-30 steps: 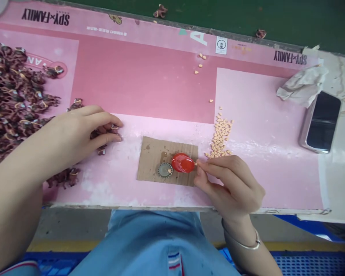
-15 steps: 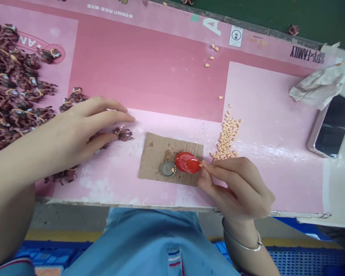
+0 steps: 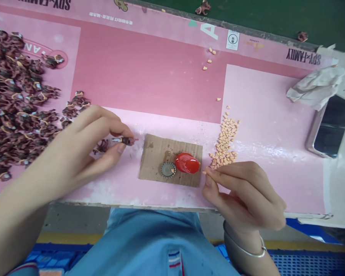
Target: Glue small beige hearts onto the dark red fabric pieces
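Note:
My left hand (image 3: 86,149) pinches a small dark brown figure piece (image 3: 124,140) between thumb and fingers, just left of a brown cardboard square (image 3: 152,159). On that cardboard sit a red glossy blob (image 3: 187,163) and a metal bottle cap (image 3: 168,169) holding a tiny orange piece. My right hand (image 3: 241,191) is closed in a pinch just right of the red blob, with a tiny orange piece at its fingertips. A pile of small orange pieces (image 3: 225,140) lies right above that hand.
A large heap of dark brown figure pieces (image 3: 17,99) covers the left of the pink printed board (image 3: 149,76). A phone (image 3: 329,125) and crumpled paper (image 3: 316,86) lie at the right. The board's front edge is near my lap.
My left hand has picked one dark piece out of the loose ones and drawn it toward the cardboard. My right hand has pulled back slightly from the red blob.

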